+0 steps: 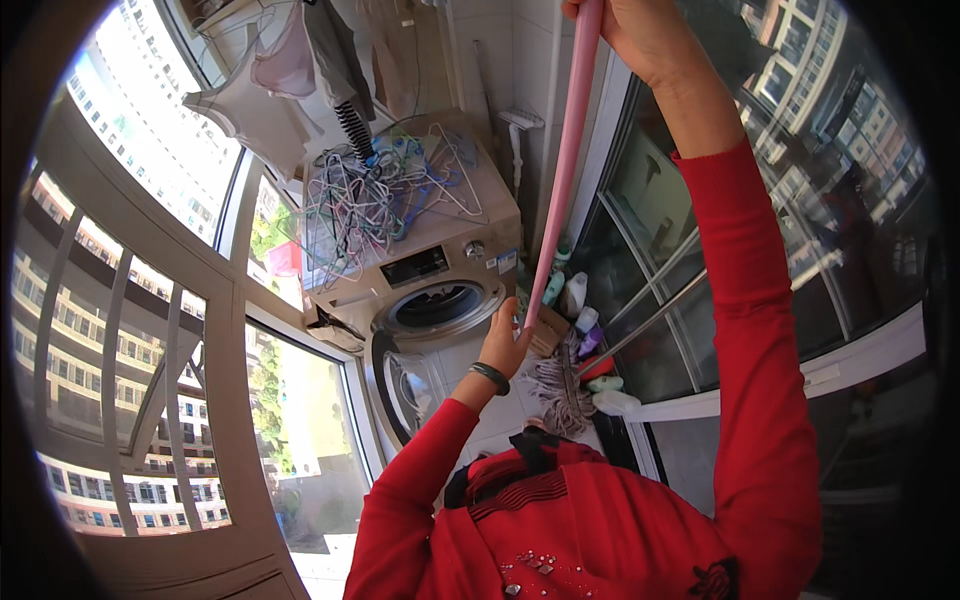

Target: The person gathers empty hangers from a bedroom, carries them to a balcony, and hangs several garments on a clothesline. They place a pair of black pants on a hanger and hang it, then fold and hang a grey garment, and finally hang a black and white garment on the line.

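Observation:
A long pink pole (565, 165) slants across the view in front of me, its upper part running out past the top edge. High up, my right hand (637, 37) grips it, partly cut off by the frame. My left hand (504, 341), with a dark bracelet on the wrist, holds the pole's lower end near the washing machine (352, 289). The machine's round door (405, 390) hangs open. On its top lies a tangled heap of clothes hangers (375, 195).
Clothes (255, 105) hang at the upper left beside windows. A string mop (562, 390) leans at the right near several bottles (574, 292) and a cardboard box (550, 330). A white-handled brush (517, 124) stands behind the pole. Sliding glass doors (652, 225) line the right.

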Available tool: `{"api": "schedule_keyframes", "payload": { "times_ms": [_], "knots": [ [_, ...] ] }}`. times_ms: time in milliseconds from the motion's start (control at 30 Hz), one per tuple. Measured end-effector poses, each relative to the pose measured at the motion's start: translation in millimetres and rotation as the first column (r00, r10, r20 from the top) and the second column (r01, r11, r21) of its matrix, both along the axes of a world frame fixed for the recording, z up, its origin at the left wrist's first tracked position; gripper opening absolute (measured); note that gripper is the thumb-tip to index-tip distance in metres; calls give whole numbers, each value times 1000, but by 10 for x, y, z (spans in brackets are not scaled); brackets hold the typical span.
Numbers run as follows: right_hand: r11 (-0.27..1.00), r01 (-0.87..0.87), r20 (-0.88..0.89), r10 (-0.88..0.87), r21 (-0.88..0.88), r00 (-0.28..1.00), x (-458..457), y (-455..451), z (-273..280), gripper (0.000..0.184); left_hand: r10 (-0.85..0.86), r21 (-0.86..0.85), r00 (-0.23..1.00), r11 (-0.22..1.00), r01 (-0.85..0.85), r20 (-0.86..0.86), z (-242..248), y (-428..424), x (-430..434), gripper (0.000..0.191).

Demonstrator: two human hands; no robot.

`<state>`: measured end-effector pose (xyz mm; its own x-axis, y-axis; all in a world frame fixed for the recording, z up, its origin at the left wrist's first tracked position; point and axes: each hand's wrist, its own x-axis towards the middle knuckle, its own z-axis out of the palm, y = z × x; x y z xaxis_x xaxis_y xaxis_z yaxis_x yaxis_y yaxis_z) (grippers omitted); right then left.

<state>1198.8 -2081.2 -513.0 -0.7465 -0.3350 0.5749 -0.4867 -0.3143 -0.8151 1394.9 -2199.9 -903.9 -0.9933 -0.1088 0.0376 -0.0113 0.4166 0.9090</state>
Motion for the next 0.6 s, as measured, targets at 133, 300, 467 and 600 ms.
{"api": "schedule_keyframes", "payload": {
  "times_ms": [133, 300, 467, 600],
  "knots": [
    [989, 146, 14, -145, -19, 989, -12, 364, -545, 15, -47, 93, 973, 995, 27, 225, -273, -109, 378, 61],
    [935, 353, -76, -355, -39, 932, -367, 730, -1094, 20, -55, 137, 933, 991, 6, 356, -556, -153, 742, 52],
    [943, 332, 41, -331, -16, 943, -861, 1045, -1732, 21, -52, 209, 892, 977, -48, 448, -713, -89, 999, 44],
    [897, 438, 178, -441, 61, 880, -1166, 1155, -2336, 19, -62, 168, 889, 986, -17, 454, -726, 2, 1086, 40]
  ]
}}
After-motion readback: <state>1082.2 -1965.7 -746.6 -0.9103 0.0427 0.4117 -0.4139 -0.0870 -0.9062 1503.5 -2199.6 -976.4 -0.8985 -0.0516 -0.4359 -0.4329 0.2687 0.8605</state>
